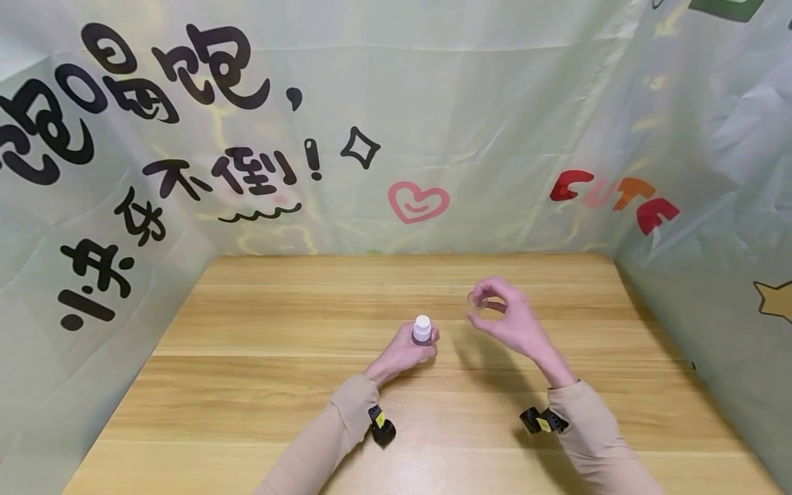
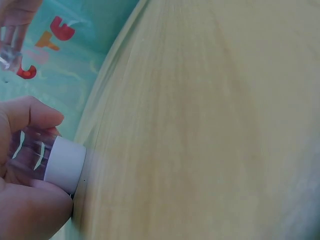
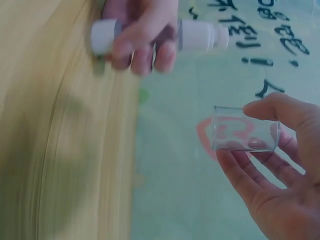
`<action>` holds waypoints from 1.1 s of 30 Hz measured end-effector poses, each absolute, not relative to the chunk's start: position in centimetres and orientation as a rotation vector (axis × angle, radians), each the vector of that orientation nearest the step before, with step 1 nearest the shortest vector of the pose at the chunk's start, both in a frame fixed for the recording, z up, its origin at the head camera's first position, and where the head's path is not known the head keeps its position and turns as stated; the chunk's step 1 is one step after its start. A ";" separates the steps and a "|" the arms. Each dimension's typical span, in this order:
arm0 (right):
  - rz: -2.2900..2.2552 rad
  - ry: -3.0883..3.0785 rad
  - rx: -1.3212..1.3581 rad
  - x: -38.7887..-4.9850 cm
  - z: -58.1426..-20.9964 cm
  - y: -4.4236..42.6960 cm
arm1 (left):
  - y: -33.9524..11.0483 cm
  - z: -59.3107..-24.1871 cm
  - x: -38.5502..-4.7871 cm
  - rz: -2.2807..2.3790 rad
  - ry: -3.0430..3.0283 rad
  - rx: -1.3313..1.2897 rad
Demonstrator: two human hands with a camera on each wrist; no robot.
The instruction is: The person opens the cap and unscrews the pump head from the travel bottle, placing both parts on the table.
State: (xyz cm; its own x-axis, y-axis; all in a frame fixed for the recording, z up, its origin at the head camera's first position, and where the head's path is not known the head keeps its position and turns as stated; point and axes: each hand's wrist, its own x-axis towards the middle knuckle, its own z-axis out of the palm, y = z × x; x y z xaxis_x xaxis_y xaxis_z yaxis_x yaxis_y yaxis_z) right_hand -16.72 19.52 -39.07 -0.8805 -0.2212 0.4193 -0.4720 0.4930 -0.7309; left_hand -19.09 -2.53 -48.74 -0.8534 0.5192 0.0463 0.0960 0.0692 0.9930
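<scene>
In the head view my left hand grips a small pump bottle, which stands roughly upright with its white top showing above the fingers. Its white base and clear, shiny body appear in the left wrist view. To the right and farther up, my right hand pinches a clear cylindrical cap between thumb and fingers, held apart from the bottle. The right wrist view shows the bottle's white nozzle end uncovered. Most of the bottle's middle is hidden by the left fingers.
Both hands are over a wooden table. Printed fabric walls enclose it at the back and sides. A black wrist camera is strapped to the left sleeve, another camera to the right.
</scene>
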 end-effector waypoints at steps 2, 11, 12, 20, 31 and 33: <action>1.309 -2.513 0.557 -17.0 -39.2 20.2 | -2.6 -48.7 -19.1 1.850 2.029 0.614; 1.173 -2.652 0.491 -17.7 -40.0 23.3 | -2.5 -48.7 -19.0 1.855 2.021 0.591; 1.152 -2.665 0.486 -17.7 -40.1 23.6 | -2.5 -48.7 -19.0 1.855 2.021 0.592; 0.946 -2.808 0.445 -17.8 -40.6 25.2 | -2.5 -48.6 -19.0 1.853 2.024 0.605; 0.881 -2.901 0.383 -17.8 -41.4 25.9 | -2.5 -48.7 -19.1 1.855 2.020 0.598; 0.864 -2.916 0.373 -17.7 -41.4 25.9 | -2.5 -48.7 -19.1 1.855 2.022 0.598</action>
